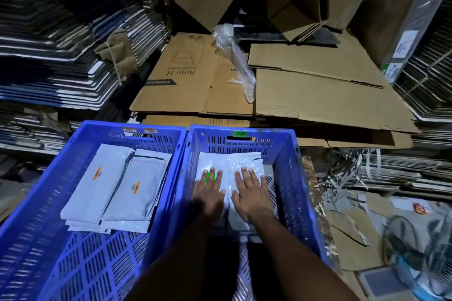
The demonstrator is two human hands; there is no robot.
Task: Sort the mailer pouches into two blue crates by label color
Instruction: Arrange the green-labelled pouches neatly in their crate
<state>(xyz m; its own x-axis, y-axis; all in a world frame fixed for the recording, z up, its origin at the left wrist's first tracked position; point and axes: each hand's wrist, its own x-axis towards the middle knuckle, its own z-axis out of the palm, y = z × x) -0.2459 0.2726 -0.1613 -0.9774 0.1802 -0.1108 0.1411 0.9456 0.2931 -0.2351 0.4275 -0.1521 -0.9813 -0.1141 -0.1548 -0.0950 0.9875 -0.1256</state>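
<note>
left hand (209,192) and right hand (252,194), fingers straight and spread, press flat on green-labelled pouches (244,161) in the right crate (288,168), likely settling them; orange-labelled pouches (115,186) fill the left crate (49,203).

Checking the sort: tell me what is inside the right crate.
White mailer pouches lie in the right crate, pressed flat by the left hand and right hand. A green label peeks between fingers; other labels are covered.
</note>
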